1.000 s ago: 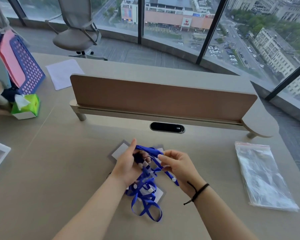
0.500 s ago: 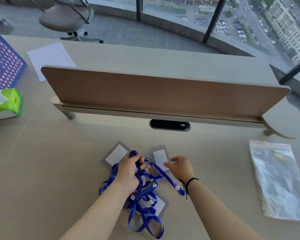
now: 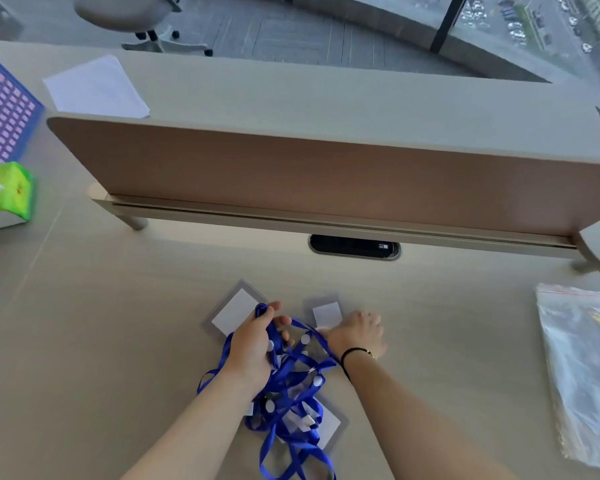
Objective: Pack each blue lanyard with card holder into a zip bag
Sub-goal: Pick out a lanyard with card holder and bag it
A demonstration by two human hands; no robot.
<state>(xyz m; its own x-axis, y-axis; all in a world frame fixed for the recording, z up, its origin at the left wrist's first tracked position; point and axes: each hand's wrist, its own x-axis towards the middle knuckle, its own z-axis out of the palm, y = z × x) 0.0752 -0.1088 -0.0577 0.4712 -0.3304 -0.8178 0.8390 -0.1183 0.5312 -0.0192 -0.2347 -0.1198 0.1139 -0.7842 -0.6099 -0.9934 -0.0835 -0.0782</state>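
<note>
The left hand (image 3: 253,344) grips a bunch of tangled blue lanyards (image 3: 291,393) on the desk (image 3: 84,341). The right hand (image 3: 355,332) pinches a card holder (image 3: 324,313) (grey-edged). The zip bags (image 3: 586,368) lie well apart at the right.

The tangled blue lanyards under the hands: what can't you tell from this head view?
- How many blue fabric lanyards: straps overlap in one heap.
- Left hand's fingertips: hidden by its gripped straps.
- Whether the right hand pinches the small grey card holder: fingertips hidden behind its knuckles.
- Clear plastic zip bags: count unclear, cut by the right edge.
</note>
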